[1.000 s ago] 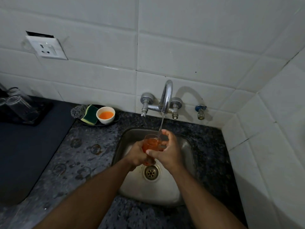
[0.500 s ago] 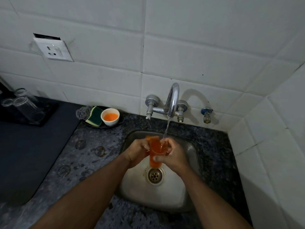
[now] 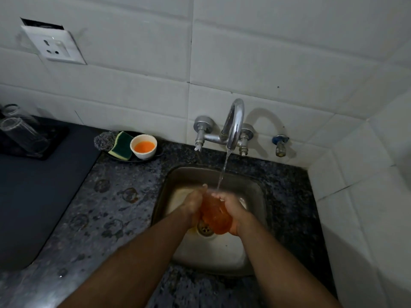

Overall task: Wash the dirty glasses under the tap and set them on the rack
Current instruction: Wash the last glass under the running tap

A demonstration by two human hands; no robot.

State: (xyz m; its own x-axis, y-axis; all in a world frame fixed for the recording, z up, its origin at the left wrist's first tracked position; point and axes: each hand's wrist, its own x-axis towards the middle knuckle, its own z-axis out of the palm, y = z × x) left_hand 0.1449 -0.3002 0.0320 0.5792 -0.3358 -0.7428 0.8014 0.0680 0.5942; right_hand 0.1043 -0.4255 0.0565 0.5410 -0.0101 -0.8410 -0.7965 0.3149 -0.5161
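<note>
An orange-tinted glass [image 3: 215, 215] is showing between the hands over the grey steel sink [image 3: 253, 196], which is gleaming pale around its drain. Behind the sink, a silver chrome tap [image 3: 233, 125] is shining against white wall tiles [image 3: 266, 63] with thin dark joints. Left of the sink, the granite counter [image 3: 106, 210] is looking dark grey and speckled, marked with ring stains. Beyond it, a white bowl [image 3: 144, 146] is holding orange liquid, touching a green and yellow sponge [image 3: 122, 145]. Further left of the sink, clear glasses [image 3: 20, 132] are lying on a black rack [image 3: 33, 150].
</note>
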